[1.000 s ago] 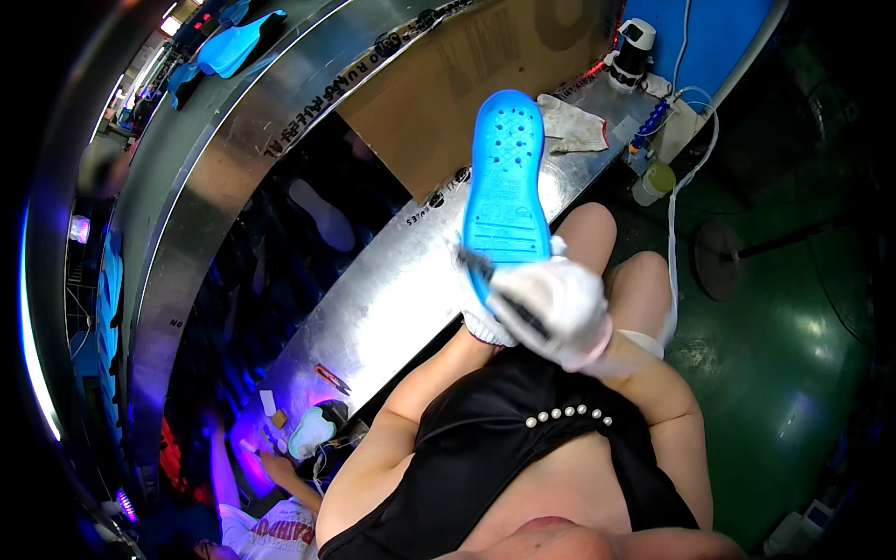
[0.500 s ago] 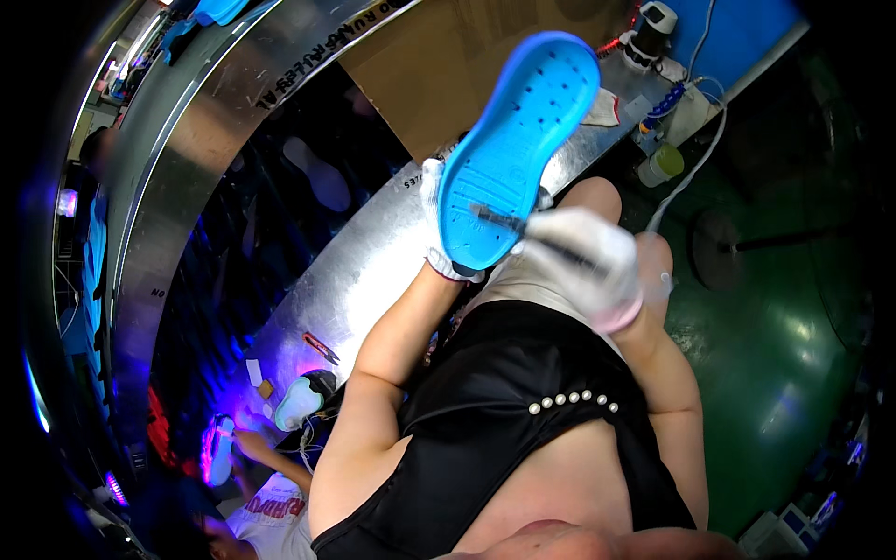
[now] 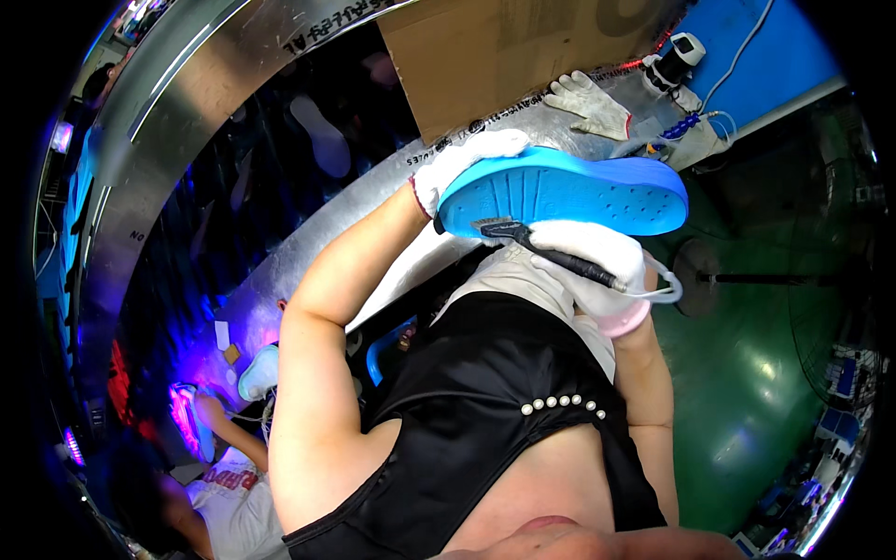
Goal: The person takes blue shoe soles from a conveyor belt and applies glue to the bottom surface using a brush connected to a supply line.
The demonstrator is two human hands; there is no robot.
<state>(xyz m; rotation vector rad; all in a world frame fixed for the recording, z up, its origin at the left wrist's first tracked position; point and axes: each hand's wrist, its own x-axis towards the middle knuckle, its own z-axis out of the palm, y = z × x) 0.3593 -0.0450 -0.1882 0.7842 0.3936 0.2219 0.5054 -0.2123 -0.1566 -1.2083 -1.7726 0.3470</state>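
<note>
A blue shoe sole (image 3: 560, 191) lies roughly level across the view, toe end to the right, its inner face with ridges and small holes turned toward me. My left hand (image 3: 471, 163), in a white knitted glove, grips it by the heel end and far edge. In my gloved right hand (image 3: 593, 250) is a brush (image 3: 560, 257) with a black handle and a pale tube at its rear end. The short bristles are at the sole's near edge by the heel; whether they touch it I cannot tell. Some right fingers are hidden.
A metal bench (image 3: 383, 201) curves past a dark conveyor (image 3: 280, 159). A loose white glove (image 3: 590, 103) lies by a cardboard sheet (image 3: 523, 56). Tubing and a white-and-black device (image 3: 677, 61) stand at the far right. At lower left a co-worker (image 3: 233, 504) handles a purple-lit shoe part.
The sole has swung from toe-up to nearly level, toe pointing right, and lower. My right hand, blurred before, is now sharper, the brush at the sole's near edge. The view has shifted slightly.
</note>
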